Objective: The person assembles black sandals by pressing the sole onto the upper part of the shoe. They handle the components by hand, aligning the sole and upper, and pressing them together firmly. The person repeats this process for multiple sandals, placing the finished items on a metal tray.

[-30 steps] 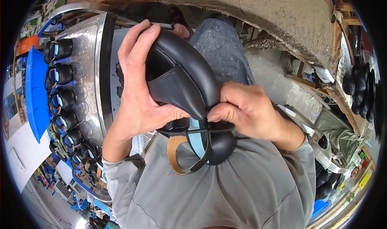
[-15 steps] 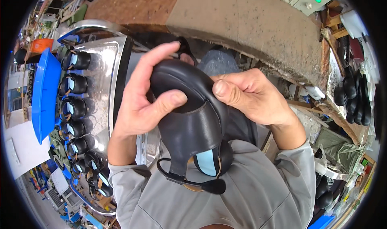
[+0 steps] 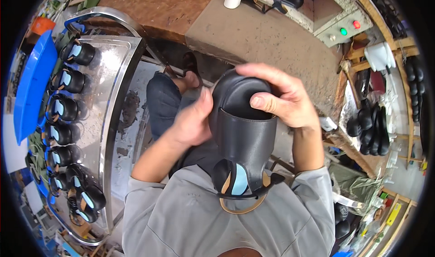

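Observation:
A black open-toed sandal (image 3: pixel 247 137) is held in front of my chest, its toe end pointing away from me. A broad smooth band crosses it. Nearer my body hangs a thin back strap (image 3: pixel 272 182), beside a light blue patch (image 3: pixel 240 179) on the insole. My right hand (image 3: pixel 290 100) is closed on the toe end, thumb inside the toe opening and fingers over the far rim. At the sandal's left edge is my left hand (image 3: pixel 192 121), smeared by motion; its fingers are partly hidden, and I cannot tell whether it grips.
To the left, a metal-topped cart (image 3: pixel 102 82) bears a row of similar black sandals (image 3: pixel 68 110). A blue tray (image 3: pixel 34 87) stands beyond them. Ahead is a workbench (image 3: pixel 253 35) with a white cylinder (image 3: pixel 232 0) and a button box (image 3: pixel 337 30). Black shoe parts (image 3: pixel 374 128) hang at right.
The sandal has turned more upright and its strap end has swung right. My left thumb has left the toe opening; my right thumb is now inside it. The view has shifted, showing more bench.

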`<control>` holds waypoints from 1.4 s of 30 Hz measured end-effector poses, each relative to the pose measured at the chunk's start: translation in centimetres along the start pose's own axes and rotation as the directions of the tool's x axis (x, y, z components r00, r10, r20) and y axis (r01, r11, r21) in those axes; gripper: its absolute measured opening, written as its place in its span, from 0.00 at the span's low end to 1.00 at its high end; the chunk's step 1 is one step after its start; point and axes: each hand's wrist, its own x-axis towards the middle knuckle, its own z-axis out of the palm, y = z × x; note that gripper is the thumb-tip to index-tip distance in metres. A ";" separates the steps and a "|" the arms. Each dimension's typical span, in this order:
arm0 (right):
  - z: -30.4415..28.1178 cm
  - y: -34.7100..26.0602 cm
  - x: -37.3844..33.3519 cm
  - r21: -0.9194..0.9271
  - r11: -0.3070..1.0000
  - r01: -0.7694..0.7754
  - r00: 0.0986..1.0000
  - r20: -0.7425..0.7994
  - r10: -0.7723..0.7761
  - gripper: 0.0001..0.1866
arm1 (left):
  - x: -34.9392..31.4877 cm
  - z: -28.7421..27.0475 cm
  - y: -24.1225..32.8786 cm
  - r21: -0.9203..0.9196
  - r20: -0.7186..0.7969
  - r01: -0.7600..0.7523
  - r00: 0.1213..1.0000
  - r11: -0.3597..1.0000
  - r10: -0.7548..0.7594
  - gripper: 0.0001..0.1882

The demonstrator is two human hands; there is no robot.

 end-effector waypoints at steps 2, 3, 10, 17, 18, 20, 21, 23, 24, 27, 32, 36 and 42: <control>-0.1 1.0 -0.4 0.030 0.999 -0.015 0.999 -0.043 0.017 0.25 | 0.0 1.0 -2.6 -0.197 -0.079 -0.056 0.996 0.979 0.041 0.40; -0.2 1.4 -0.6 0.007 1.000 0.017 0.998 -0.053 -0.016 0.24 | 0.1 1.4 -3.4 -0.287 -0.126 -0.086 0.991 0.954 0.051 0.39; -2.1 0.1 0.6 -0.250 0.966 0.062 0.998 0.013 -0.060 0.26 | 1.4 3.0 -2.2 -0.148 -0.200 0.166 0.960 0.975 -0.194 0.43; -3.6 1.2 1.3 -0.305 0.950 0.066 0.996 -0.034 -0.080 0.26 | 4.2 3.0 -1.5 -0.060 -0.194 0.138 0.970 0.989 -0.147 0.40; -4.1 2.0 1.5 -0.231 0.964 0.132 0.990 -0.008 -0.138 0.27 | 4.6 2.7 -1.5 -0.067 -0.197 0.123 0.971 0.990 -0.134 0.41; -5.1 4.9 2.3 -0.063 0.965 0.255 0.967 0.042 -0.253 0.28 | 5.0 2.1 -1.5 -0.001 -0.155 0.102 0.983 0.995 -0.101 0.44; -5.8 5.8 2.3 0.065 0.966 0.249 0.965 0.071 -0.254 0.30 | 4.9 2.0 -2.3 -0.017 -0.191 0.077 0.978 0.997 -0.079 0.45; -6.1 8.5 2.7 0.175 0.941 0.289 0.951 0.059 -0.303 0.32 | 4.2 1.1 -3.8 -0.110 -0.154 0.043 0.986 0.993 -0.060 0.46; -6.2 9.2 2.7 0.222 0.935 0.278 0.953 0.057 -0.297 0.33 | 3.8 0.8 -4.6 -0.163 -0.135 0.030 0.989 0.986 -0.053 0.46; -5.9 9.7 2.1 0.109 0.980 0.166 0.983 0.066 -0.174 0.35 | 2.5 0.8 -5.7 -0.116 -0.146 -0.012 0.989 0.993 -0.005 0.44; -4.6 10.0 1.6 0.083 0.975 0.208 0.978 -0.053 -0.204 0.36 | 2.4 1.1 -5.4 0.119 -0.242 -0.085 0.964 0.989 0.112 0.42; -3.7 12.5 1.9 0.491 0.826 0.278 0.958 -0.081 -0.275 0.41 | 1.2 0.4 -4.8 0.169 -0.240 -0.064 0.965 0.984 0.104 0.40; -2.0 11.0 1.5 0.461 0.845 0.271 0.958 -0.040 -0.286 0.45 | -1.3 -0.6 -4.0 0.199 -0.179 0.015 0.984 0.980 0.022 0.38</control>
